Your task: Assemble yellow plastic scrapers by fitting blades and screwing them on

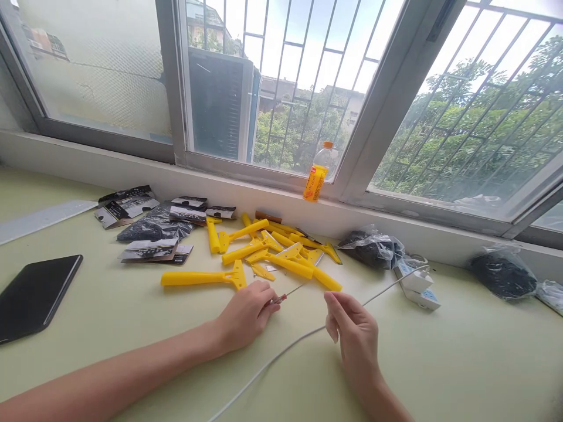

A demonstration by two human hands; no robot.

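Note:
My left hand [248,313] rests low over the table, its fingers closed around a small screwdriver [278,299] with a reddish handle. The thin metal shaft points right, toward the heap. Just beyond that hand lies a yellow scraper [197,279] with a long handle and a flared head. My right hand [354,331] is raised a little, thumb and forefinger pinched together; anything between the tips is too small to make out. Ahead of both hands several yellow scrapers [290,262] lie in a jumbled heap, with a loose yellow piece [263,272] at its near edge.
A white cable [281,354] runs beneath my right hand to a power strip [417,290]. Black tablet [41,296], card packaging [149,251] and a bagged black bundle [152,223] lie left. Another bagged bundle [372,249] sits right. A drink bottle [315,179] stands by the window.

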